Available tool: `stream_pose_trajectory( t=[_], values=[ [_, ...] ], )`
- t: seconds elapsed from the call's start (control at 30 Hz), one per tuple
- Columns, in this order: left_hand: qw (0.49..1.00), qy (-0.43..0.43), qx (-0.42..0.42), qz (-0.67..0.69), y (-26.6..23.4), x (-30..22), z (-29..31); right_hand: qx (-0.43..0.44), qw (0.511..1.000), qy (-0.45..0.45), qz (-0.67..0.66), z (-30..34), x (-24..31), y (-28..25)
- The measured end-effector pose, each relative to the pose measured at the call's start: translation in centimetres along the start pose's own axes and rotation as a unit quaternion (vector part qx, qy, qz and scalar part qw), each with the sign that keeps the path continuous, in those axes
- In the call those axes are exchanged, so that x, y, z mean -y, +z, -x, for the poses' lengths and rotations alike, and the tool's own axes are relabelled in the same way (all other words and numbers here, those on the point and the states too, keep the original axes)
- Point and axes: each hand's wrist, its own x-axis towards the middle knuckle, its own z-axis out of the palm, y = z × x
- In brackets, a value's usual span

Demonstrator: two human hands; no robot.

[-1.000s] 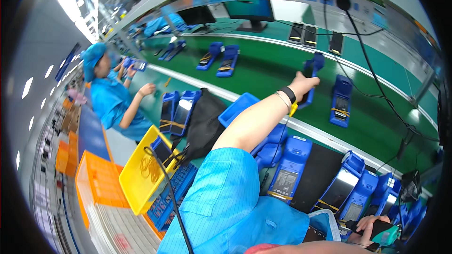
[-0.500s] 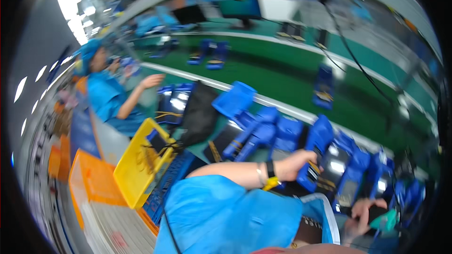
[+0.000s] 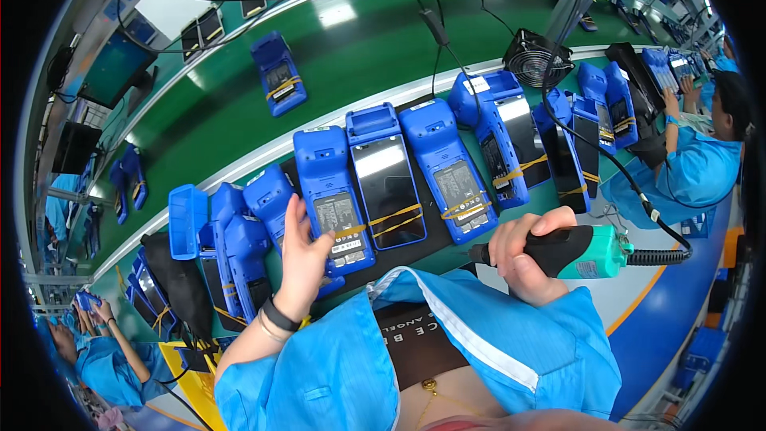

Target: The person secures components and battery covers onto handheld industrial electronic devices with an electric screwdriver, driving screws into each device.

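Note:
My left hand (image 3: 301,251) has its fingers stretched and thumb apart, beside the lower left edge of a blue handheld payment terminal (image 3: 317,161). The thumb touches or nearly touches that terminal, which lies face down with its battery bay showing and a yellow rubber band around it. My right hand (image 3: 527,251) is wrapped round a black and green electric screwdriver (image 3: 593,253), its tip pointing left. Between my hands are a terminal with its dark screen up (image 3: 388,183) and another lying back up (image 3: 448,172), both banded.
More blue terminals (image 3: 249,251) line both sides. A black cloth or bag (image 3: 179,287) lies at left, above a yellow bin (image 3: 191,379). A black fan (image 3: 536,60) and hanging cables stand behind. One terminal (image 3: 279,76) rests on the green belt (image 3: 207,104). Co-workers (image 3: 690,156) sit at both sides.
The view has swung to the right. My left hand, earlier closed round a blue terminal, now has its fingers extended. My right hand with the screwdriver has come into clear sight.

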Motion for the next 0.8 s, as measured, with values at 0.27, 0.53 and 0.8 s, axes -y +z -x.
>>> stream_pose_trajectory(
  t=[0.27, 0.53, 0.8],
  values=[
    [0.984, 0.107, 0.048, -0.136, 5.4, -2.9, 1.7, 0.03, 0.999, 0.002, -0.025, -0.2, -0.9, -0.1],
    [0.884, 0.175, -0.105, -0.42, 13.5, 0.0, -2.8, -0.081, 0.996, -0.004, 0.025, 0.7, -0.9, 1.3],
    [0.855, 0.167, -0.132, -0.472, 14.3, -0.6, -3.7, -0.106, 0.994, -0.004, 0.023, 1.4, -0.6, 1.5]
  ],
)
